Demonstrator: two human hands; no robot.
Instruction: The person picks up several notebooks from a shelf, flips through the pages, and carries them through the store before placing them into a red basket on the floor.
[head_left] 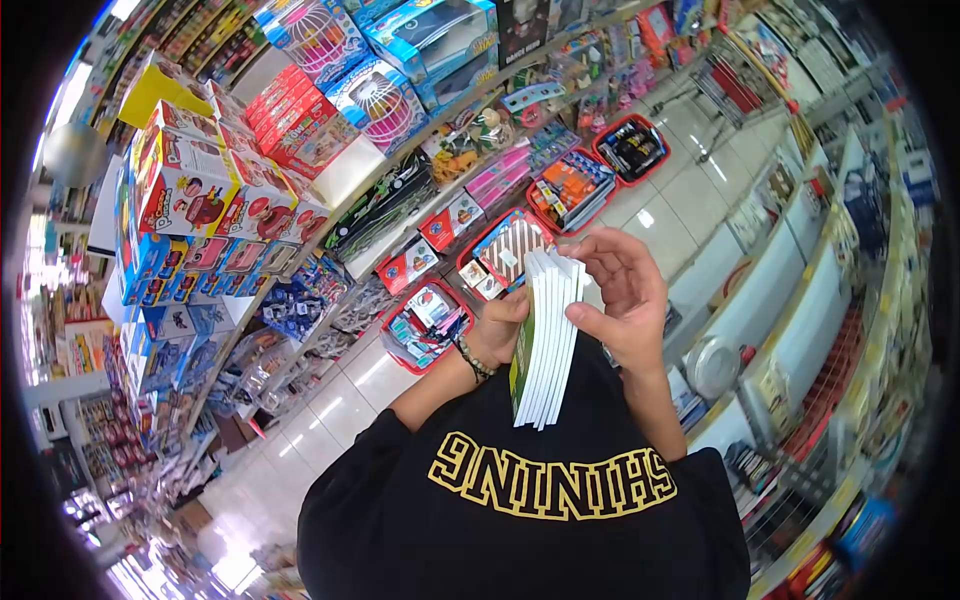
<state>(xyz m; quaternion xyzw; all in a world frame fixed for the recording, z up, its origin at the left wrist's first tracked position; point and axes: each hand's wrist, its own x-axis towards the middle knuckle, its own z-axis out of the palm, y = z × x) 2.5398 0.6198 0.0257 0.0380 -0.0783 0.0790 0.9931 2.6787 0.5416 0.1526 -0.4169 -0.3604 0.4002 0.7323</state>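
Note:
A stack of thin white booklets (548, 345), with a green cover showing on its left side, stands on edge in front of my chest. My left hand (503, 322), with a beaded bracelet at the wrist, grips the stack from the left; most of its fingers are hidden behind it. On the right, my right hand (622, 297) has its fingertips at the top corner and its thumb against the right edge of the booklets. The upper ends of the booklets are slightly fanned apart.
Red baskets of goods (432, 322) line the tiled floor (345, 405) ahead. Shelves on the left hold boxed toys (185, 185). White shelving (735, 290) with goods runs along the right. A shopping cart (735, 88) stands at the upper right.

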